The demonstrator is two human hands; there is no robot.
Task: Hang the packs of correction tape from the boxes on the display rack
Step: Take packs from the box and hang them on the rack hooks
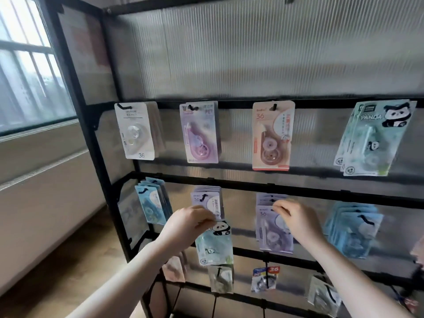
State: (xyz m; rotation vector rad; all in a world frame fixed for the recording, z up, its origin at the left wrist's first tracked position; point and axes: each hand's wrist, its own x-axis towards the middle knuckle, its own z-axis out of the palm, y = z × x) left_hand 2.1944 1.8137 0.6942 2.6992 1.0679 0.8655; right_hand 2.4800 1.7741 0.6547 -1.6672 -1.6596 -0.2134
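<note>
Black steel framing forms the display rack [229, 180], with ribbed translucent panels behind its hook rows. The left hand [188, 223] pinches the top edge of a pale green panda pack [215, 244], which hangs free below the fingers, in front of the middle row and touching no hook. The right hand [296, 216] has its fingers curled at the top of the lilac pack stack [274, 228] on the neighbouring middle-row hook; it appears to pinch the front card at the hanging hole, though motion blur prevents certainty (the hook tip itself is hidden by the fingers).

Matching panda packs [371, 138] hang at the far right of the upper row, well apart from the held pack. No supply boxes are in view.

Probable failure points from this position:

1. Misplacement. The held pack sits between the lilac stack and a second lilac stack [206, 200] to its left; hanging it on either hook would mix designs.
2. Dropped pack. The grip covers only the card's top edge, so a swing during the reach up and to the right could pull the card loose.
3. Missed hole. The hanging slot is under the left fingers; the pack would need re-gripping before it meets a hook.
4. Dislodged stock. Withdrawing the right hand carelessly could slide the front lilac card off its hook.
</note>
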